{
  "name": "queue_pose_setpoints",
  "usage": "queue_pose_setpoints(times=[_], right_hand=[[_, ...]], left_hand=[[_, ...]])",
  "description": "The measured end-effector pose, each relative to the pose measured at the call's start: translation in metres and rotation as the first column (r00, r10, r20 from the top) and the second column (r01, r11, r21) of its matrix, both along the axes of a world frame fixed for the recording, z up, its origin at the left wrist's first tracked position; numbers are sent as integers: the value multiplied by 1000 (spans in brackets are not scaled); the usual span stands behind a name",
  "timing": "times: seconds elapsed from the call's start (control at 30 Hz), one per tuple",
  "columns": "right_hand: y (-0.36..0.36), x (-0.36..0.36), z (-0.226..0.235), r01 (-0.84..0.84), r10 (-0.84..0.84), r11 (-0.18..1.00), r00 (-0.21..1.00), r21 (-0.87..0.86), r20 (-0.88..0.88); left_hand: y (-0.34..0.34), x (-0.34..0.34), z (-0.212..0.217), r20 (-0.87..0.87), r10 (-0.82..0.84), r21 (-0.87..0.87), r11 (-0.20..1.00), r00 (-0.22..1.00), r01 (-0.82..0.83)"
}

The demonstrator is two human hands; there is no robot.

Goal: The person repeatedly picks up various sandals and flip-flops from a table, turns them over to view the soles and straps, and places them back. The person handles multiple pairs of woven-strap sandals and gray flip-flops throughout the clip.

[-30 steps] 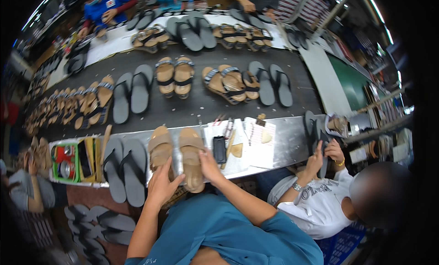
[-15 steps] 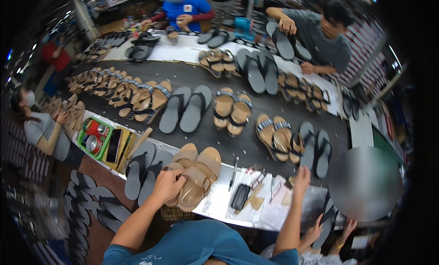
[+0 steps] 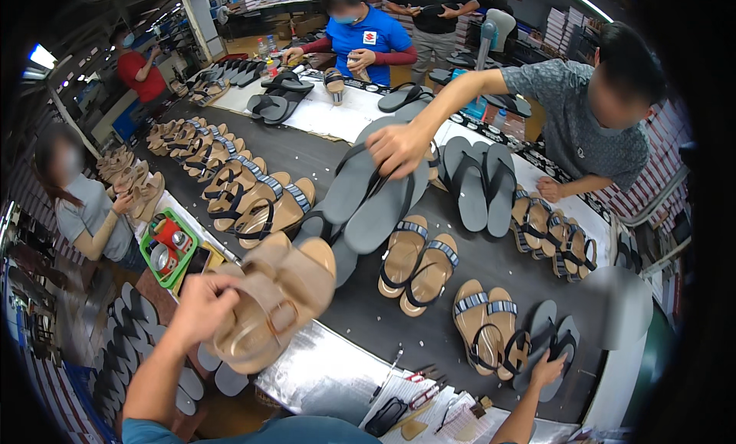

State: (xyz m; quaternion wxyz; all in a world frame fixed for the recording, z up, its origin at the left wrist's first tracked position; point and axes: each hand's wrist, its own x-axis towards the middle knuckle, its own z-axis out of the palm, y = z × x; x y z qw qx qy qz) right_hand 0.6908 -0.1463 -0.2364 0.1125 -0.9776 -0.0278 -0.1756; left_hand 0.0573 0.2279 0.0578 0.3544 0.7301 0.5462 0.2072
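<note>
My left hand is closed on a bunch of beige wide-strap sandals, raised over the near table edge at left; one strap has a square buckle. At the right my right hand grips a pair of grey flip-flops with black straps lying on the dark belt. Its fingertips are partly hidden at the straps. Left of that pair lie tan sandals with blue-striped straps. Across the belt, a co-worker's hand holds grey flip-flops over the middle.
Rows of tan sandals fill the belt's left side. A green tray with red tins stands at left. Scissors and a black case lie on the near table. Co-workers stand at the far side and left.
My left hand has lifted the beige sandals up and leftward. My right hand has reached onto the grey flip-flops and closed. The co-worker has swung grey flip-flops across to mid-belt.
</note>
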Motion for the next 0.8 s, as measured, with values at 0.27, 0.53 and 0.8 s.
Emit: queue_pose_setpoints(times=[0.27, 0.53, 0.8], right_hand=[[-1, -3, -13, 15, -16, 986, 1000, -169, -1], [-6, 27, -5, -143, 135, 987, 985, -70, -105], [-63, 19, 59, -61, 55, 997, 991, 45, 126]], left_hand=[[194, 37, 29, -321, 105, 478, 876, 941, 65], [427, 119, -44, -313, -61, 548, 803, 948, 233], [280, 162, -60, -365, -646, 427, 524, 670, 737]])
